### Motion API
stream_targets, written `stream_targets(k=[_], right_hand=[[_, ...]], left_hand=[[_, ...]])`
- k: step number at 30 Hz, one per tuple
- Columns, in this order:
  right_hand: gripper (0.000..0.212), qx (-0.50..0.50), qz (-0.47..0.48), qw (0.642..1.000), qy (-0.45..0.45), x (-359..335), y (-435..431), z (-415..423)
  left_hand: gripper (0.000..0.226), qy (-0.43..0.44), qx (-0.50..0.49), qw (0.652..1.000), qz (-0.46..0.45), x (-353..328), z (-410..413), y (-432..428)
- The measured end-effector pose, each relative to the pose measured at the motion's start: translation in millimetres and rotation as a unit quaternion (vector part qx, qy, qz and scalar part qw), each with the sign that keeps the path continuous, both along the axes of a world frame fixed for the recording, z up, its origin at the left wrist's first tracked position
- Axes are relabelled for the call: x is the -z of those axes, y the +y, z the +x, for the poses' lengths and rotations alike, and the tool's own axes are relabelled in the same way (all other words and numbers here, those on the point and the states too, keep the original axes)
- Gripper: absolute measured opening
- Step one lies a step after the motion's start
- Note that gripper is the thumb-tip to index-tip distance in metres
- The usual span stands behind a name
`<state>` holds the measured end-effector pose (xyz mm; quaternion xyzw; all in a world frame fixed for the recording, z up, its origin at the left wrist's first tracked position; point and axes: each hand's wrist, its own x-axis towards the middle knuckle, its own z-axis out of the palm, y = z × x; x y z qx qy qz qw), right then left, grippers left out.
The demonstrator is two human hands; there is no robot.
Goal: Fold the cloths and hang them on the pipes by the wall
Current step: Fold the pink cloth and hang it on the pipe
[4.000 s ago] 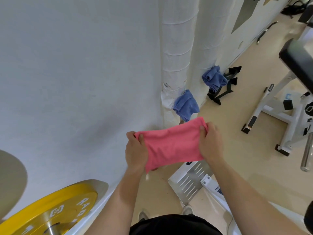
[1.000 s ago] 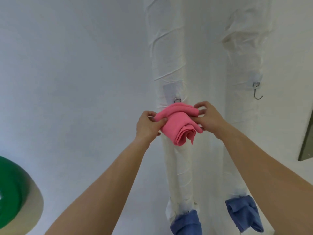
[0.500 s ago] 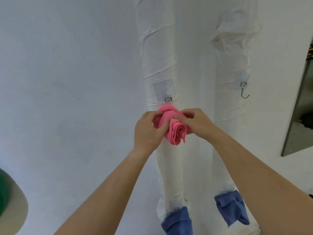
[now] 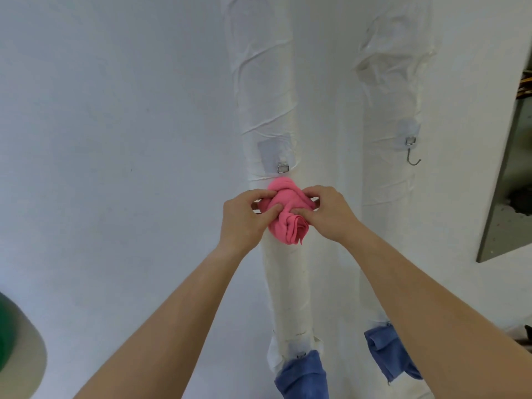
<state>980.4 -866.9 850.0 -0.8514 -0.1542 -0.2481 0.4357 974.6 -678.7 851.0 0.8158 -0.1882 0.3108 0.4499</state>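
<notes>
The folded pink cloth (image 4: 288, 217) has been lifted from waist height to the nearer wrapped pipe (image 4: 288, 283) and is now bunched just below its metal hook clip (image 4: 283, 168). It is pinched from both sides in the grip of the left hand (image 4: 244, 223) and right hand (image 4: 331, 214). Hanging is judged almost done, with release outstanding.

The pink cloth (image 4: 288, 223) is plain and unpatterned. The wall (image 4: 115, 139) is white, as are the left pipe (image 4: 267, 82) and the right pipe (image 4: 394, 82). The lower left cloth (image 4: 302, 378) and lower right cloth (image 4: 388, 355) are plain blue. The hook (image 4: 413, 158) is silvery. At the lower left edge a green shape (image 4: 1, 341), perhaps a disc, has a greyish-beige rim.
</notes>
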Motion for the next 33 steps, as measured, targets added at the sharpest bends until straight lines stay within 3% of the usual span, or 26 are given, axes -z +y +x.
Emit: stream_targets(k=[6,9,11,20,26,29,33], right_hand=[[0.032,-0.048,-0.024,0.996,0.07,-19.0,-6.4,-13.4],[0.05,-0.043,0.003,0.995,0.09,-37.2,-10.8,-20.6],[0.055,-0.008,0.005,0.997,0.071,-47.9,-11.0,-26.2],[0.039,0.041,-0.051,0.998,-0.015,-52.7,7.7,-47.9],[0.046,0.089,-0.173,0.98,-0.041,-48.7,14.8,-45.7],[0.057,0.044,-0.191,0.98,-0.023,-40.4,17.0,-44.9],[0.06,0.028,-0.167,0.986,0.008,-31.7,16.7,-38.4]], left_hand=[[0.025,0.03,-0.001,0.994,0.108,-28.0,-9.9,10.5],[0.029,0.014,-0.025,0.991,0.13,-43.4,-17.1,12.0],[0.03,0.003,-0.034,0.991,0.133,-48.1,-21.5,13.0],[0.042,0.002,-0.036,0.993,0.115,-47.8,-37.5,13.2],[0.038,-0.039,-0.055,0.972,0.224,-42.6,-34.6,22.6],[0.046,-0.028,-0.014,0.964,0.262,-34.8,-29.3,13.2],[0.049,-0.011,-0.014,0.971,0.238,-23.6,-20.1,5.4]])
